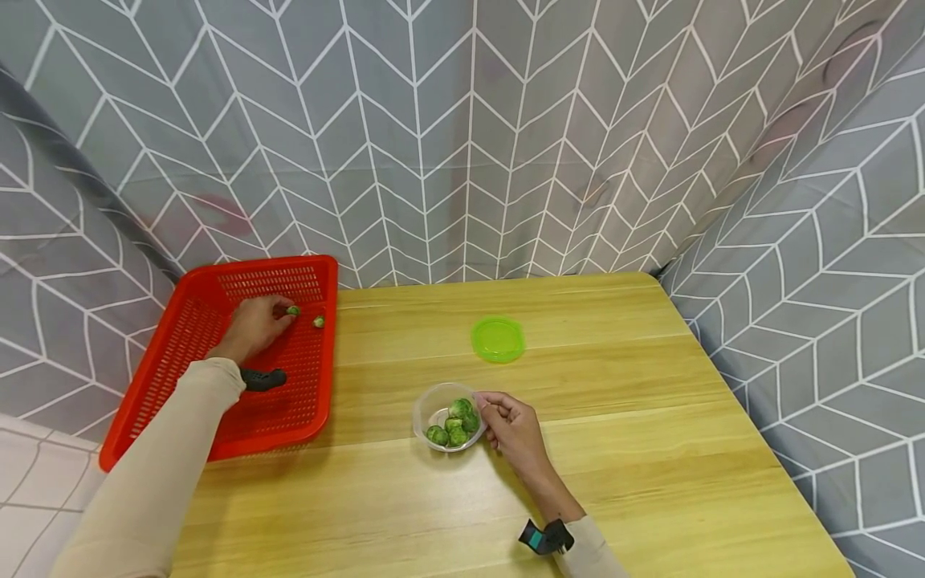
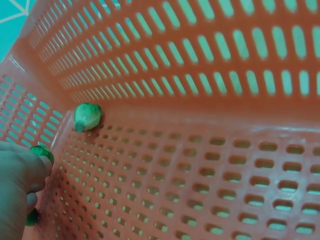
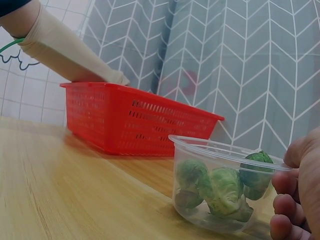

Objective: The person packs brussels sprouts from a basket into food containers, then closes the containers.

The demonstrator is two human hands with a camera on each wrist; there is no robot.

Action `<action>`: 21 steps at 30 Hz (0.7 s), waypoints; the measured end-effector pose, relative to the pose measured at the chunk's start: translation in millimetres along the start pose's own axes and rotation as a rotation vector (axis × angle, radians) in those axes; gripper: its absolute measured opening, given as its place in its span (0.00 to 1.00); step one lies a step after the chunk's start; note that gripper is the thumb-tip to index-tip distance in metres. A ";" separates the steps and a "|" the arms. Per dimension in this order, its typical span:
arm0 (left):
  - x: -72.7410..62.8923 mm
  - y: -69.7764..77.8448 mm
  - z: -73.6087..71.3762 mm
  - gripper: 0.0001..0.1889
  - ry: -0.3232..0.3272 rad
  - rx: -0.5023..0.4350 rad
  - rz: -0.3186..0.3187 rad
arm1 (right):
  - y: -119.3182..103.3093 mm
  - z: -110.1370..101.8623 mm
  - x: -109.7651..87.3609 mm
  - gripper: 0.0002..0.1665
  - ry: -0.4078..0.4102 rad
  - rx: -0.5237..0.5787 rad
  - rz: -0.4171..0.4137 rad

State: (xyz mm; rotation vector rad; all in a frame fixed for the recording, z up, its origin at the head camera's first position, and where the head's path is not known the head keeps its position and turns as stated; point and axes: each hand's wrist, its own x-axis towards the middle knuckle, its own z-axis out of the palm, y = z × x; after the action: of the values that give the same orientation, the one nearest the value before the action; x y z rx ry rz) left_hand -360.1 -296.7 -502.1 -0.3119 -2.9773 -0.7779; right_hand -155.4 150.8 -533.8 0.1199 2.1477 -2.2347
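Note:
My left hand [image 1: 254, 327] reaches into the red plastic basket [image 1: 328, 353] and pinches a small Brussels sprout [image 1: 292, 311] between thumb and fingers. A second sprout [image 1: 319, 321] lies on the basket floor to its right; the left wrist view puts this pale green sprout [image 2: 87, 117] against the slotted wall. Below the fingers in that view, part of another green piece [image 2: 32, 217] peeks out. With thumb and fingers my right hand [image 1: 515, 429] holds the rim of a clear round tub [image 1: 425, 417]. Several Brussels sprouts [image 3: 225, 190] sit inside the tub, which stands on the table.
A bright green lid [image 1: 498, 339] lies flat on the wooden table [image 1: 621, 466], beyond the tub. Patterned grey curtains [image 1: 448, 144] hang along the back and right side. The basket's raised walls surround the left hand.

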 end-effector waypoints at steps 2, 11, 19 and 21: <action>-1.6 1.2 -1.8 0.14 0.011 -0.006 0.010 | 0.1 0.0 -0.2 0.13 0.002 -0.005 -0.001; -12.0 9.3 -9.1 0.12 0.067 -0.017 0.048 | 0.8 -0.3 -1.4 0.12 0.002 -0.009 -0.001; -24.0 16.3 -17.4 0.14 0.116 -0.043 0.029 | 0.5 -0.4 -1.6 0.10 0.005 -0.010 -0.002; -27.9 17.9 -19.5 0.15 0.127 -0.067 0.019 | 0.9 -0.8 -1.6 0.11 -0.002 -0.008 -0.003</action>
State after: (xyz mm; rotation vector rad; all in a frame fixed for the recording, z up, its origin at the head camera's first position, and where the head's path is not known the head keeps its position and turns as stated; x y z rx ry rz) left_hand -329.1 -296.0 -479.2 -0.2828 -2.8308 -0.8624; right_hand -153.7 151.6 -534.6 0.1140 2.1570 -2.2271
